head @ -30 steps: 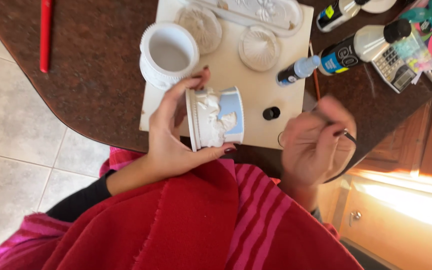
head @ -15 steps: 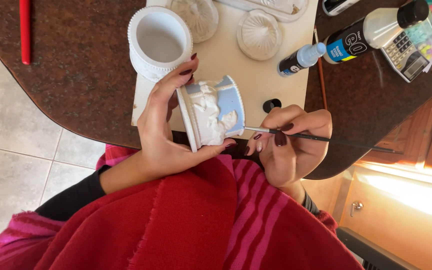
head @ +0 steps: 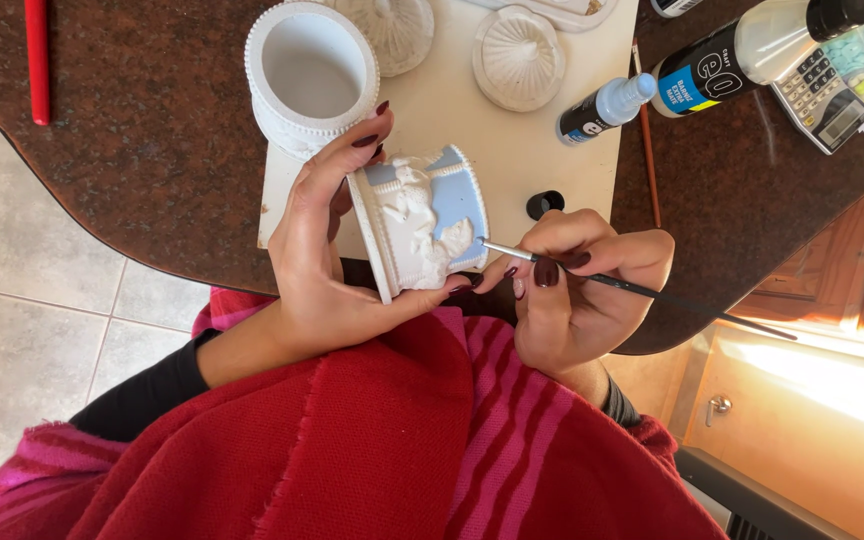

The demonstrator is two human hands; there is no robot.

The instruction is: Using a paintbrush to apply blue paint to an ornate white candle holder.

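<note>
My left hand [head: 324, 262] grips a small round white ceramic pot [head: 422, 220] with raised figures and blue painted panels, tipped on its side over the table edge. My right hand [head: 577, 285] pinches a thin paintbrush [head: 642, 290], and its tip touches the pot's blue side. A second, unpainted white pot [head: 310, 75] stands upright just above my left fingers on a cream sheet [head: 472, 130].
Two white ribbed lids [head: 518, 55] lie on the sheet. A small paint bottle [head: 604, 108], its black cap [head: 545, 204], a larger bottle [head: 752, 50] and a calculator [head: 824, 100] sit to the right on the dark stone table [head: 132, 150]. A red stick [head: 38, 60] lies far left.
My right hand moved from an empty-looking, raised pose to the pot, and the brush tip now rests on its blue panel. The view shifted so table items sit higher.
</note>
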